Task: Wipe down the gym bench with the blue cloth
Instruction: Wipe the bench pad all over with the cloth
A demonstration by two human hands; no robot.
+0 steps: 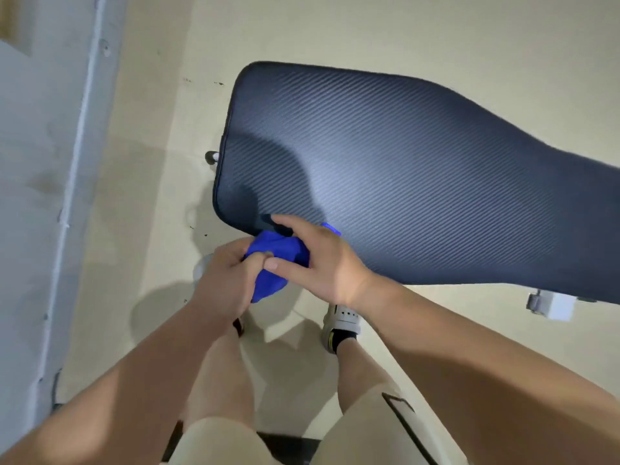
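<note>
Dim, soft light glares off the bench pad [385, 169]; shadows pool on the floor [154, 209]; edges bend.

Pretty plain room tbh: beige floor [402, 35] with dark specks [219, 83] and soft shadows [157, 310], pale grey wall [30, 162] and white vertical strip [84, 129] on the left.

No readable text, numbers or brand marks in view, small dark dots on the white shoe [343, 319] too blurred to read, gym bench pad [402, 169] shows only a diagonal weave pattern
</note>
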